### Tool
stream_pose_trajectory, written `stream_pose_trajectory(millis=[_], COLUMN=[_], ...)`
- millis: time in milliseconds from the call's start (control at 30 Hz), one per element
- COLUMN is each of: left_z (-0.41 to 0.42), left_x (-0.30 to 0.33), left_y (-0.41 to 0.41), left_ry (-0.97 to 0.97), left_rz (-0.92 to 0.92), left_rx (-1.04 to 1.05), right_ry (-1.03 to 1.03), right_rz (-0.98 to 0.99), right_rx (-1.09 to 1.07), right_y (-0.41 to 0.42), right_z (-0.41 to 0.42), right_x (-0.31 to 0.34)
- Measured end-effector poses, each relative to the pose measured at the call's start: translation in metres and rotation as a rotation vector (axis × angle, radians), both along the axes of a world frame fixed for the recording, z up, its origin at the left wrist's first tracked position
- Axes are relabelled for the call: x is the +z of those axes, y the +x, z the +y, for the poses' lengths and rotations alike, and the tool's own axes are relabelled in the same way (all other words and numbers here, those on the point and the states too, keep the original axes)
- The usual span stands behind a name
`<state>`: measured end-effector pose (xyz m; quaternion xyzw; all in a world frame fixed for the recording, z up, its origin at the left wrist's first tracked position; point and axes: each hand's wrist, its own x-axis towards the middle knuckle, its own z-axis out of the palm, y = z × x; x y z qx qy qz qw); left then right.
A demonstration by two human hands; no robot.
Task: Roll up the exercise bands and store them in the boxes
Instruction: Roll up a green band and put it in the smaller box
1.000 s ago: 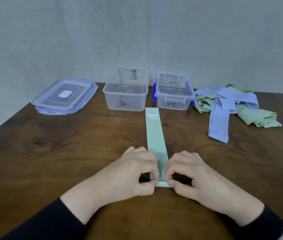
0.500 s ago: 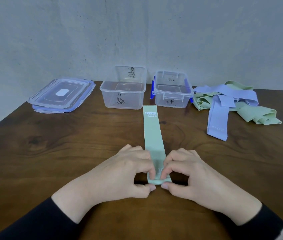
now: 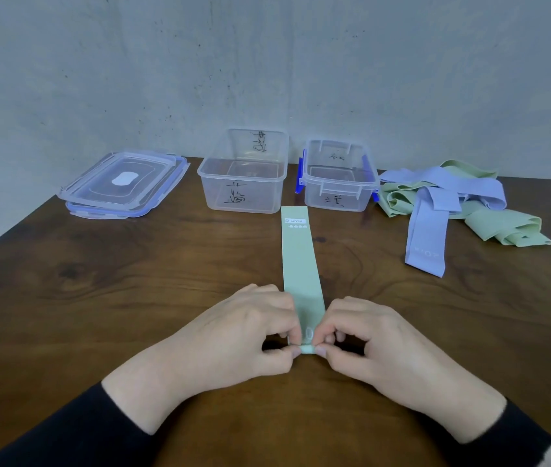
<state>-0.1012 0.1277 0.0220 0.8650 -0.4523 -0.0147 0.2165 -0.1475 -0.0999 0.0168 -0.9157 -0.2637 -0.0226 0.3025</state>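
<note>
Low centre of frame, my left hand (image 3: 233, 335) and right hand (image 3: 378, 342) pinch the near end of the green band (image 3: 299, 264) into a tight starter roll, its length flat on the surface (image 3: 99, 281) toward the open boxes (image 3: 243, 176), presumably for straight rolling.

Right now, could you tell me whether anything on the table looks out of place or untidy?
Only the loose bands at the far right: lilac and green ones lie tangled in a heap. Both hands pinch the flat green band squarely.
</note>
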Motion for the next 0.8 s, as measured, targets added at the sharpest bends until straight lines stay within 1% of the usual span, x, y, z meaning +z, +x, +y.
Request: stream_pose_trajectory(millis=[300, 567, 800], left_z=[0.0010, 0.0035, 0.0027], left_x=[-0.0004, -0.0013, -0.0028], left_y=[0.0012, 0.0035, 0.0045], left_ry=[-0.031, -0.040, 0.011], left_rz=[0.014, 0.010, -0.020], left_rx=[0.050, 0.064, 0.055], right_ry=[-0.014, -0.119, -0.094], right_rz=[-0.061, -0.153, -0.139], right_rx=[-0.009, 0.009, -0.012], right_y=[0.0029, 0.0052, 0.0071], right_z=[-0.0003, -0.0022, -0.0015], right_x=[-0.0050, -0.0067, -0.0064])
